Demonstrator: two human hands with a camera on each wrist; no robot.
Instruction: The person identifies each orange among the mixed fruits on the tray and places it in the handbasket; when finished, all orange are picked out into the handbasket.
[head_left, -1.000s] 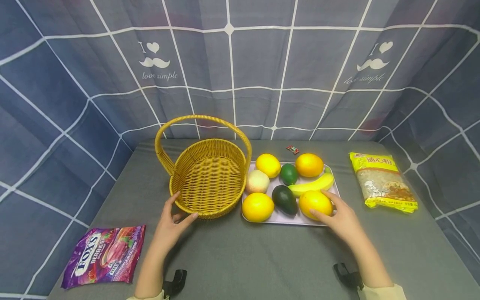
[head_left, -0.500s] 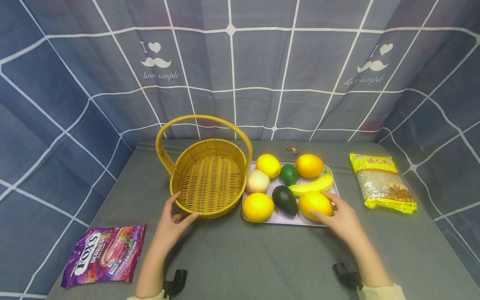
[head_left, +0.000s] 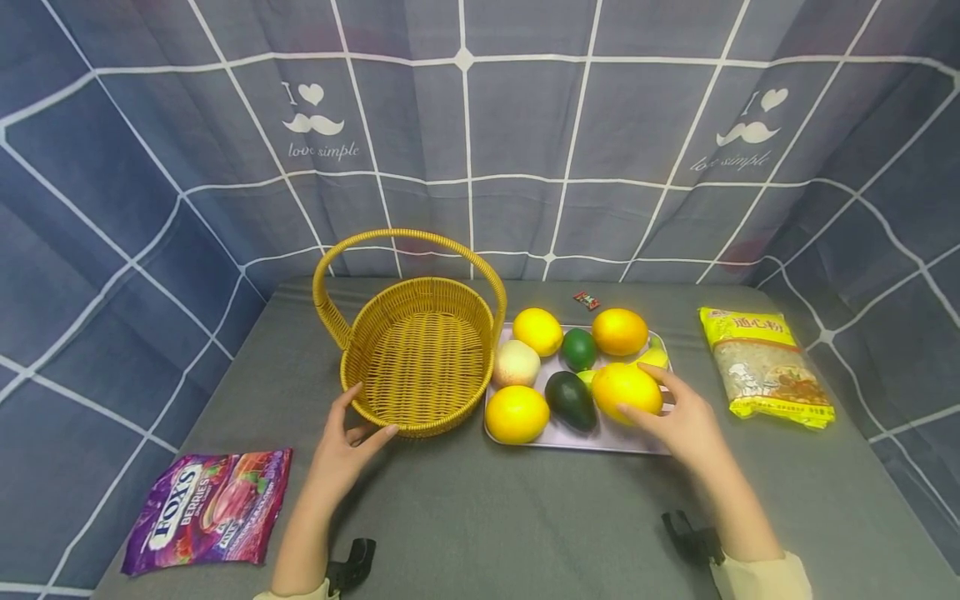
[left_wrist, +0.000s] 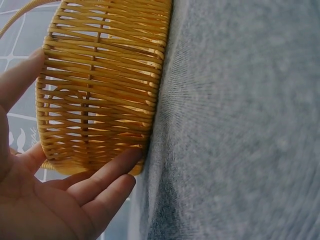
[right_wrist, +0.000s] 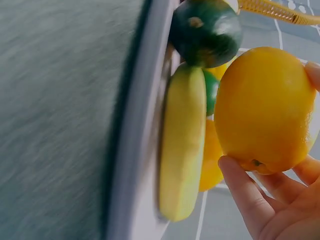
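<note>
The left hand (head_left: 339, 458) holds the near left rim of the yellow wicker basket (head_left: 375, 423); in the left wrist view, fingers (left_wrist: 107, 175) lie against the woven wall (left_wrist: 100, 95) and the thumb touches its rim. Raised over the lilac tray (head_left: 555, 435), a yellow fruit (head_left: 626, 390) is held between the right hand's (head_left: 686, 421) thumb and fingers. The right wrist view has this fruit (right_wrist: 265, 110) apart from the banana (right_wrist: 182, 145) on the tray. An avocado (head_left: 572, 402) and another yellow fruit (head_left: 517, 414) lie left of the raised fruit.
On the tray's back part are a peach (head_left: 516, 364), a small green fruit (head_left: 578, 349) and two yellow-orange fruits. A wrapped candy (head_left: 587, 300) lies behind it, a yellow food bag (head_left: 771, 367) to the right, and a purple candy bag (head_left: 210, 510) at the front left.
The right hand has lifted the yellow fruit off the tray and moved it slightly left and back, over part of the banana. The left hand has stayed at the basket rim.
</note>
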